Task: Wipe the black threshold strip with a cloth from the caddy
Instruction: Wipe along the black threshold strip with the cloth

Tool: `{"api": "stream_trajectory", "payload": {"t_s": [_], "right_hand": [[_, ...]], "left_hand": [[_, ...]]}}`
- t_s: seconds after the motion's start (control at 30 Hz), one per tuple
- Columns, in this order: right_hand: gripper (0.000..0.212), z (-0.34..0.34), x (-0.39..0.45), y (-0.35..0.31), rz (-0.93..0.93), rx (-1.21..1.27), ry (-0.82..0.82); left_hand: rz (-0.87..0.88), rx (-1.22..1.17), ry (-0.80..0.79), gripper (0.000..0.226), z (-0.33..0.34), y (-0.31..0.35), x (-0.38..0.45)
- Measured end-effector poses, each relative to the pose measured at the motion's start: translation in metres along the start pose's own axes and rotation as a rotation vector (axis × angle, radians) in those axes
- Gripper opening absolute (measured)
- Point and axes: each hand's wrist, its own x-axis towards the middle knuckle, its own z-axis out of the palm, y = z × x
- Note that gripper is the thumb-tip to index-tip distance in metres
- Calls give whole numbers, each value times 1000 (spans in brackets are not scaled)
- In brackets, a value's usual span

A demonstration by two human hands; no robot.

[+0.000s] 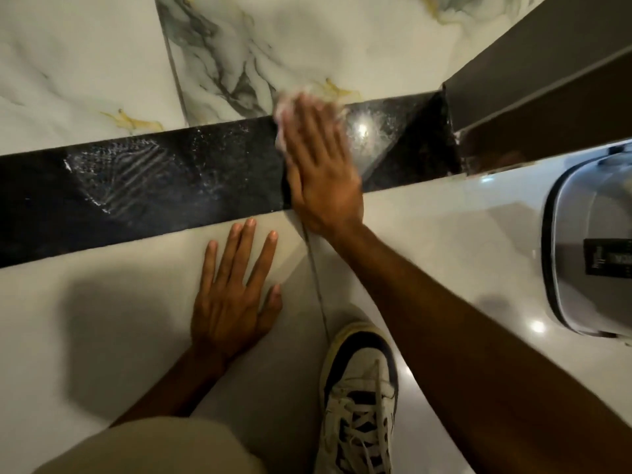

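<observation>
Both hands flat, fingers straight: right hand (321, 165) presses pale cloth (286, 109) onto black threshold strip (136, 189), for even pressure; left hand (232, 295) rests on floor tile (102, 336), prob. for balance.

Left hand (232, 302), right hand (321, 172) flat

Dim, warm overhead light. Glare glints on the black strip (171, 186); the right hand (321, 172) is motion-blurred; a soft shadow spreads beside the left hand (232, 302).
</observation>
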Motion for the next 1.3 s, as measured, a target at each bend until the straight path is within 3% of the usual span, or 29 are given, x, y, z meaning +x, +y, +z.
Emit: {"api": "stream_trajectory", "payload": {"t_s": [0.07,0.2,0.37,0.43,0.53,0.67,0.8,0.93,1.0,1.07,1.17,1.3], "right_hand": [[54,-10,-44,2,-119,59,-38],[57,-40,-140,45,88,-57,-171],[58,-24,-82,38,556,-209,127],[62,-6,-29,12,441,-212,77],[62,10,13,-44,6,-67,-7],[58,-2,-44,-62,-288,74,-121],[59,-24,-93,-11,-287,-67,-179],[60,-17,-47,-30,78,-128,-82],[61,-2,-8,-64,152,-58,-39],[61,14,22,-104,53,13,-69],[63,23,19,-144,-283,46,-115],[59,2,-42,-110,-495,48,-210]], "left_hand": [[-24,10,1,74,-5,0,-1],[-30,4,-16,71,-11,2,0],[-41,-23,31,73,-2,0,-1],[-64,-26,50,74,0,0,-1],[-139,-40,85,75,-1,-2,-4],[-223,-57,73,75,-7,-15,-30],[-203,-41,32,77,-11,-37,-72],[-248,-47,52,77,-6,-40,-79],[-280,-48,68,76,-4,-40,-78],[-337,-30,87,74,-3,-43,-82],[-423,-1,92,70,-5,-52,-95],[-445,7,66,68,-18,-72,-120]]}}
